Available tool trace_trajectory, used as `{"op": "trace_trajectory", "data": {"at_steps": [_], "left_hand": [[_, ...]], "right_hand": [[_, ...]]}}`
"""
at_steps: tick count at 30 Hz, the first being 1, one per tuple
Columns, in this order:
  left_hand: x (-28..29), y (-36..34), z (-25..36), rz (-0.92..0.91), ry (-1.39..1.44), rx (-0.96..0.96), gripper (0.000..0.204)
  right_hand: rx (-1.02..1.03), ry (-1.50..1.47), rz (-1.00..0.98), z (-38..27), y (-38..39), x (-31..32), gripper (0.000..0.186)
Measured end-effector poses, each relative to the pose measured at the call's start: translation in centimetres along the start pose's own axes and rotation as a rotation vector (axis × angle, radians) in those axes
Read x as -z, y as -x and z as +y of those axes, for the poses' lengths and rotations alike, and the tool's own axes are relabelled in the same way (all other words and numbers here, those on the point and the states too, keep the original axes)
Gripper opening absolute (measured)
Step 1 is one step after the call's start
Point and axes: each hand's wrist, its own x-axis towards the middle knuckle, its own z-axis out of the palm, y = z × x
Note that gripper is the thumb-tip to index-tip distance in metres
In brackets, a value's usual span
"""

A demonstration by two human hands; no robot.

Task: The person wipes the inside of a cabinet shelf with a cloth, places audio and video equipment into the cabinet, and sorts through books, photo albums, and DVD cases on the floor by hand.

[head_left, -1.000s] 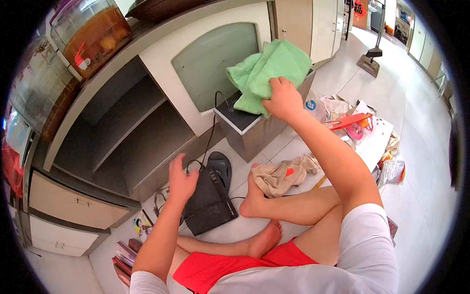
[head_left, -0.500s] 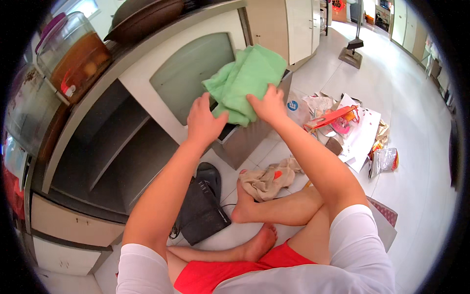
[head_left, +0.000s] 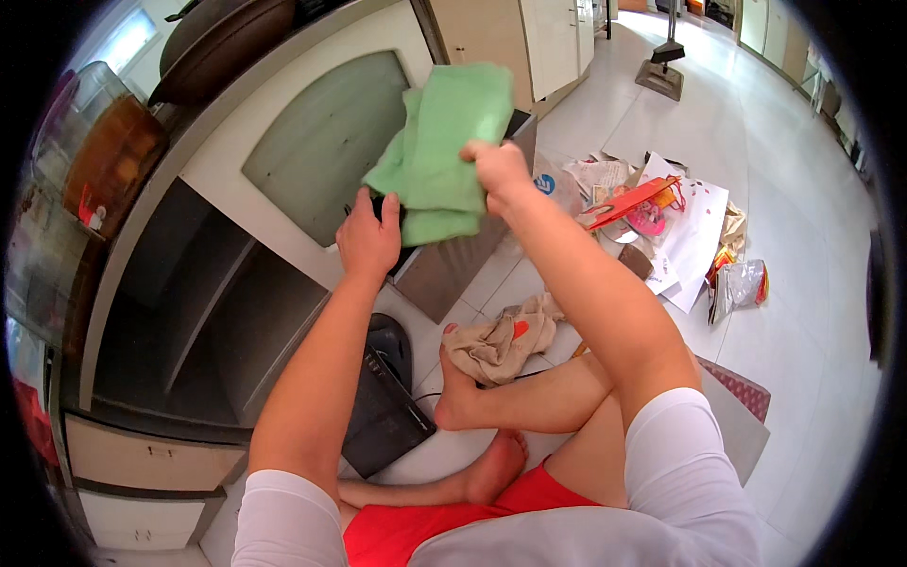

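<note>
My right hand grips the folded green cloth by its right side. My left hand is at the cloth's lower-left corner, thumb and fingers apart against something dark that I cannot make out. The cloth is raised over the top of a grey box, which stands in front of a white door with a frosted panel. Below my hands lie a flat black device and a dark rounded object, beside a beige cloth at my foot.
An open dark shelf unit is at the left, under plastic containers. A pile of papers and packaging lies on the tiles at the right. A long-handled dustpan stands farther back. A flat board is beside my right leg.
My left hand has risen from above the black device to beside the green cloth. My right hand has shifted the cloth, which now sits farther left and higher in view. The view has also shifted.
</note>
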Motion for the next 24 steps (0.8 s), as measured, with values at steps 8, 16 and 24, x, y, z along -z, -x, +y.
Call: {"op": "trace_trajectory", "data": {"at_steps": [8, 16, 24], "left_hand": [[0.3, 0.6, 0.0, -0.115, -0.164, -0.085, 0.095], [2.5, 0.7, 2.0, -0.443, -0.421, 0.026, 0.132], [1.8, 1.5, 0.5, -0.312, -0.391, -0.037, 0.122]], "right_hand": [[0.215, -0.235, -0.122, -13.4, -1.0, 4.9, 0.043], [0.449, 0.023, 0.203, -13.7, 2.4, 10.8, 0.045], [0.062, 0.102, 0.395, -6.7, 2.8, 19.6, 0.046]]}}
